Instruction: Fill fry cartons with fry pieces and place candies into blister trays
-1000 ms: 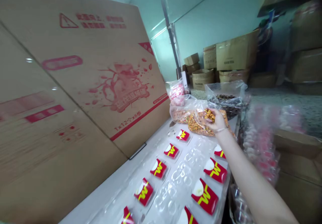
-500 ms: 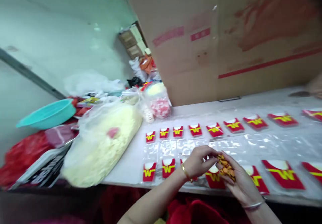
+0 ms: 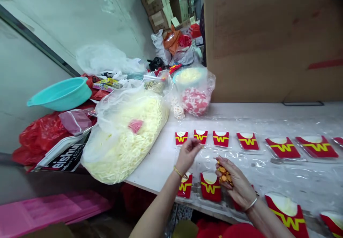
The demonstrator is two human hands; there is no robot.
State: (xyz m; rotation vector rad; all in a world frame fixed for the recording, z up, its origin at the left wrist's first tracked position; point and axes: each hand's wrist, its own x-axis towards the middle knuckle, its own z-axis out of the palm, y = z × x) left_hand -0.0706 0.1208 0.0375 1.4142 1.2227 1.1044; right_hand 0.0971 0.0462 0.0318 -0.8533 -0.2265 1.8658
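My right hand (image 3: 235, 182) is cupped, palm up, around a small heap of shiny orange-gold pieces (image 3: 225, 175). My left hand (image 3: 189, 156), a gold bangle at its wrist, hovers over the far row with thumb and fingers pinched. A tiny orange bit shows at its fingertips. Just beyond them lies a red fry-box-shaped piece with a yellow W (image 3: 200, 137). Similar red pieces lie in two rows on clear plastic; one (image 3: 210, 187) is between my forearms, and another is partly hidden by my left wrist.
A big clear bag of pale yellow strips (image 3: 125, 148) lies left on the white table (image 3: 150, 172). Behind it stands a bag of pink-and-white pieces (image 3: 196, 100). A turquoise basin (image 3: 61, 93) rests on red bags at far left. A large cardboard box (image 3: 268, 49) blocks the back right.
My hands were together over the orange pieces; now they are apart. My left hand has moved away to the far row, while the right keeps the heap. The view has shifted.
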